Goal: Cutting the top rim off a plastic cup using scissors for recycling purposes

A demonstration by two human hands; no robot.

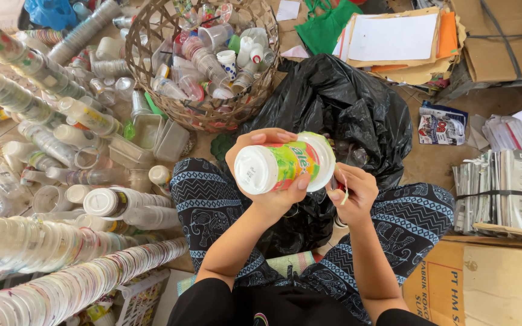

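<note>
In the head view, a printed plastic cup (282, 167) is held on its side by the left hand (267, 175), above the lap and in front of a black plastic bag (345, 102). The fingers are curled around the cup's body, with the thumb pressed against its green and red printed side. The cup's wide rim is turned toward the right hand (351, 190), which is placed just beside it; a thin strip of the cup's seal (344, 192) is pinched between its thumb and forefinger. A wicker basket (152, 36) filled with used cups is seen beyond the knees. Long stacks of nested cups (61, 284) are laid at the left. Bundled papers (505, 187) are piled at the right.
</note>
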